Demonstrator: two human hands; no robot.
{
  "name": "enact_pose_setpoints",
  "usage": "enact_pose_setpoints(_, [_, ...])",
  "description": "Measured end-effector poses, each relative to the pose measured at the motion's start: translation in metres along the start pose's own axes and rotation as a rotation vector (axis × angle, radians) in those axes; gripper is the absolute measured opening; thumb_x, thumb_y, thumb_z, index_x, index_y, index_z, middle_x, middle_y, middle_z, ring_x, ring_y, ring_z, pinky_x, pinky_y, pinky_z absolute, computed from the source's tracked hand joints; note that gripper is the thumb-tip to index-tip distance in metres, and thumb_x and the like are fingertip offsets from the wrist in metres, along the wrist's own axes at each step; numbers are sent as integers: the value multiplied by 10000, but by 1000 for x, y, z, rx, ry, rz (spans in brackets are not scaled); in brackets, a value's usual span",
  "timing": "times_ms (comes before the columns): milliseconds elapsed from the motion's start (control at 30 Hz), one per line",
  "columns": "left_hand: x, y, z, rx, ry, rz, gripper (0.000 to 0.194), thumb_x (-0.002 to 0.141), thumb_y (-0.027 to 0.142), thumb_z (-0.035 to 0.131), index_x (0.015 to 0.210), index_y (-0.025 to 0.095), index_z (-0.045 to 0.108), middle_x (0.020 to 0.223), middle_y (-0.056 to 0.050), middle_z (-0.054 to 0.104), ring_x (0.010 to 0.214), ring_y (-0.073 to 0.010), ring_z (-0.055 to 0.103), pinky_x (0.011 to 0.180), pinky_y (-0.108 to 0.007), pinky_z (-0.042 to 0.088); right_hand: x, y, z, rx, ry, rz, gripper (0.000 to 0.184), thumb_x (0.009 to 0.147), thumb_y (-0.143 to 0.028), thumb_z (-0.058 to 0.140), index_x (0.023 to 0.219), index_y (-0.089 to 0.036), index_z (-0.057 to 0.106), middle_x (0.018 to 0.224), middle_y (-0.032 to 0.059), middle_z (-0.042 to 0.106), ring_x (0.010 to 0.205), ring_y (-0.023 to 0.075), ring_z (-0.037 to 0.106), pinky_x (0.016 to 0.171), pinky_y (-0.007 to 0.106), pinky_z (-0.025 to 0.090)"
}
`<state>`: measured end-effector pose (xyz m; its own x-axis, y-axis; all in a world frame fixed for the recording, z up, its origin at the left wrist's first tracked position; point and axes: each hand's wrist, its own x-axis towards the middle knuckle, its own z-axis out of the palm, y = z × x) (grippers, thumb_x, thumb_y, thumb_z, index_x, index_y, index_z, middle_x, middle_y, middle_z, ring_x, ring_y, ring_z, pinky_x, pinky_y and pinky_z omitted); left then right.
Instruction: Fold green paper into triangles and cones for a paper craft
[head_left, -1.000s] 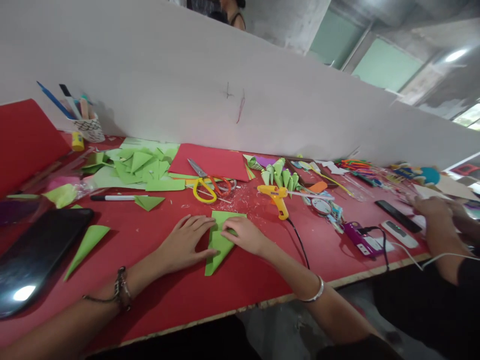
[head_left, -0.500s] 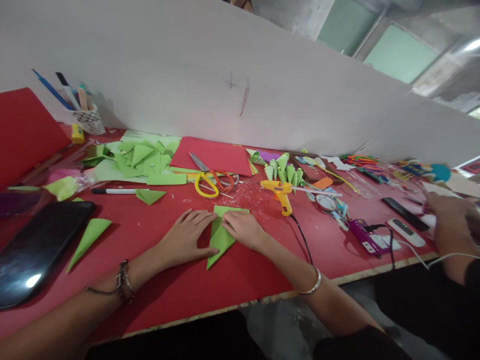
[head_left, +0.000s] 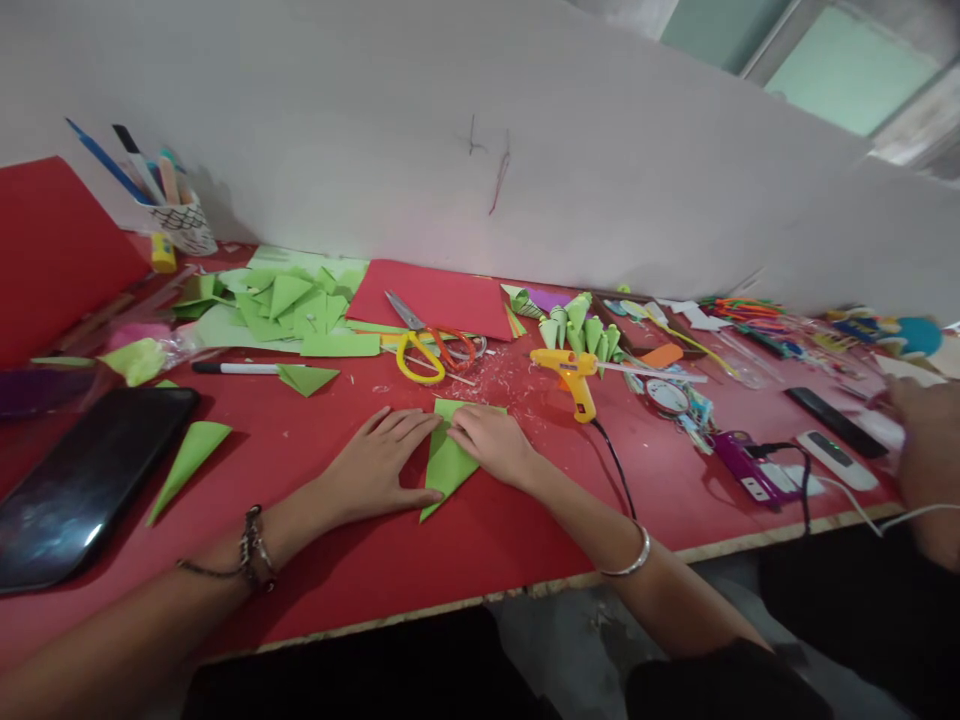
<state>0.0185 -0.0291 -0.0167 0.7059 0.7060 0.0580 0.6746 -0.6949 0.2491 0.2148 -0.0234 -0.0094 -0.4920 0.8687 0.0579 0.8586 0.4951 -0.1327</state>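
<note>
A folded green paper triangle lies on the red tabletop, pointing toward me. My left hand rests flat on the table at its left edge, fingers stretched out and touching the paper. My right hand presses down on the paper's upper right part with its fingers curled over the fold. Neither hand lifts the paper.
Yellow-handled scissors, a yellow glue gun with its black cord, green paper cones, a pile of green paper pieces, a marker, a dark tablet, a pen cup. Another person's hand works at the right.
The camera has tilted slightly, so everything sits a little higher and to the right. My hands stay on the green triangle; the right one has slid slightly along the fold.
</note>
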Motion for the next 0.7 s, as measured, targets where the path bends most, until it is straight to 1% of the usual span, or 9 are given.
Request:
enact_pose_setpoints(133, [-1, 0, 0, -1, 2, 2, 849, 672, 698, 419, 1336, 189, 275, 1355, -67, 386, 1235, -247, 325, 1053, -415, 172, 0, 1, 2, 7, 23, 3, 179, 872, -288, 428, 808, -170, 546, 799, 29, 601, 746, 137, 527, 620, 237, 334])
enact_pose_setpoints(300, [-2, 2, -2, -2, -8, -3, 877, 661, 679, 456, 1349, 177, 245, 1365, -70, 372, 1249, -241, 308, 1058, -407, 159, 0, 2, 4, 38, 32, 15, 173, 864, -286, 441, 780, -171, 540, 779, 22, 592, 720, 129, 513, 606, 234, 316])
enact_pose_setpoints(467, [-6, 2, 1, 6, 9, 16, 916, 661, 704, 421, 1368, 170, 189, 1391, -80, 327, 1269, -244, 274, 1067, -421, 109, 0, 4, 6, 70, 46, 5, 174, 853, -299, 463, 752, -169, 522, 746, 12, 575, 694, 121, 493, 589, 229, 300])
enact_pose_setpoints(567, [-8, 2, 3, 15, 25, 28, 885, 671, 703, 406, 1363, 189, 205, 1388, -70, 329, 1269, -237, 272, 1069, -415, 101, 0, 5, 7, 83, 53, -11, 167, 850, -293, 469, 750, -167, 514, 744, 10, 568, 691, 118, 486, 590, 226, 296])
enact_pose_setpoints(700, [-9, 2, 3, 20, 29, 32, 848, 677, 687, 413, 1353, 205, 234, 1379, -68, 336, 1262, -238, 283, 1069, -415, 114, 0, 5, 7, 82, 36, 4, 159, 853, -280, 462, 759, -165, 516, 758, 16, 571, 697, 119, 487, 588, 226, 289])
